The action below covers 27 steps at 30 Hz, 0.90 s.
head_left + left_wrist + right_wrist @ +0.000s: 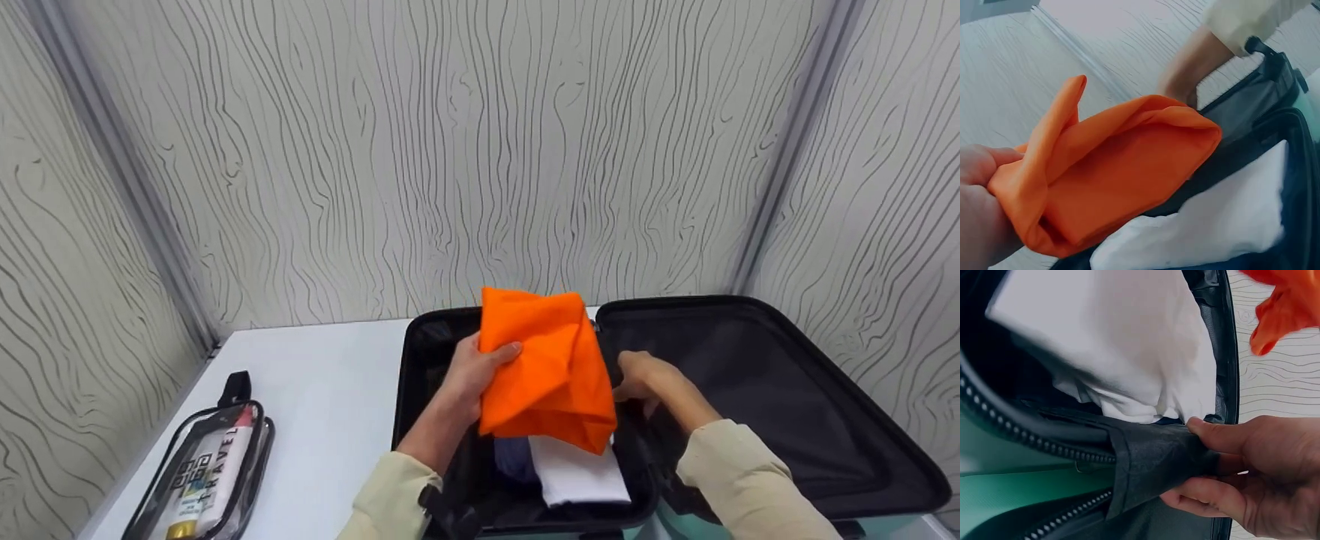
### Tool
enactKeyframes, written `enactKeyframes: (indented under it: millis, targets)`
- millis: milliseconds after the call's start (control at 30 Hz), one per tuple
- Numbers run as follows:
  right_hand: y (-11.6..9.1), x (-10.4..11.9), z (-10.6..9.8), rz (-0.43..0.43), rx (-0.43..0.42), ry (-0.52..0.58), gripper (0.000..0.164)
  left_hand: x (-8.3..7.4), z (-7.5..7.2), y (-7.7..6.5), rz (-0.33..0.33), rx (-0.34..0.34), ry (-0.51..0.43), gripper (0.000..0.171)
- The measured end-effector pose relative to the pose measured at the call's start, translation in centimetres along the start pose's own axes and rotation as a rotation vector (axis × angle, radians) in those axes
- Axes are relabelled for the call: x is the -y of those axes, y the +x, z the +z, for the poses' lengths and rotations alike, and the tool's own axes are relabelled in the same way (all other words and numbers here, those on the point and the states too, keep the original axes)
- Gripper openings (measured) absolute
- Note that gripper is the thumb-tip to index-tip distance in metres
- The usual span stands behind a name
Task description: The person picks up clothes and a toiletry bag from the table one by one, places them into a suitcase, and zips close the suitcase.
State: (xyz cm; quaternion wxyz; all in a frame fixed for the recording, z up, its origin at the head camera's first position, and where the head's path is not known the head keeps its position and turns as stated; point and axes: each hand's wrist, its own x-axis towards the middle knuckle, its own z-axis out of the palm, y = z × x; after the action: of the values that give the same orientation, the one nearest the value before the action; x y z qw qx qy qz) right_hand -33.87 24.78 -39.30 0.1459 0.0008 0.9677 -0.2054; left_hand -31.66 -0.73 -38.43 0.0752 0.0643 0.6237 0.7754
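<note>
My left hand (469, 375) grips a folded orange cloth (544, 360) by its left edge, thumb on top, above the suitcase's packed half. In the left wrist view the orange cloth (1117, 174) hangs partly unfolded, one side gaping. Below it, a folded white cloth (577, 472) and a dark blue cloth (514, 459) lie in the open black-lined suitcase (525, 517). My right hand (1247, 472) pinches the black fabric hinge strip (1151, 455) between the two halves, beside the white cloth (1129, 343). The orange cloth hides part of the suitcase's inside.
The suitcase's other half (787, 405) lies open at the right, its shell light green outside. On the white table (330, 420) at the left sits a clear toiletry pouch (206, 472) with bottles inside. Wood-patterned panels (450, 150) stand behind.
</note>
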Motion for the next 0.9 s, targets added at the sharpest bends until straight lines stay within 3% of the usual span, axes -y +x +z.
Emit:
enactKeyframes:
  millis: [100, 200, 333, 433, 567, 767, 900]
  targets:
    - [0.1, 0.0, 0.0, -0.031, 0.005, 0.025, 0.017, 0.9, 0.8, 0.7, -0.034, 0.022, -0.052, 0.036]
    - [0.3, 0.0, 0.0, -0.062, 0.001, 0.055, 0.022, 1.7, 1.5, 1.5, -0.052, 0.036, -0.085, 0.037]
    - [0.3, 0.0, 0.1, -0.08, -0.029, -0.01, 0.018, 3.5, 1.7, 2.6, -0.022, 0.027, -0.067, 0.037]
    - [0.2, 0.0, 0.2, -0.062, -0.025, -0.036, 0.011, 5.7, 1.3, 2.9, -0.014, -0.006, 0.018, 0.041]
    - [0.0, 0.0, 0.3, -0.018, 0.005, 0.024, 0.023, 7.8, 1.0, 2.6, -0.053, -0.066, 0.166, 0.055]
    - [-0.1, -0.3, 0.2, -0.003, -0.003, 0.022, 0.023, 7.1, 1.4, 3.0, -0.079, -0.096, 0.33, 0.075]
    - [-0.1, -0.2, 0.2, -0.001, -0.007, 0.023, 0.023, 6.3, 1.3, 3.8, -0.094, -0.092, 0.334, 0.074]
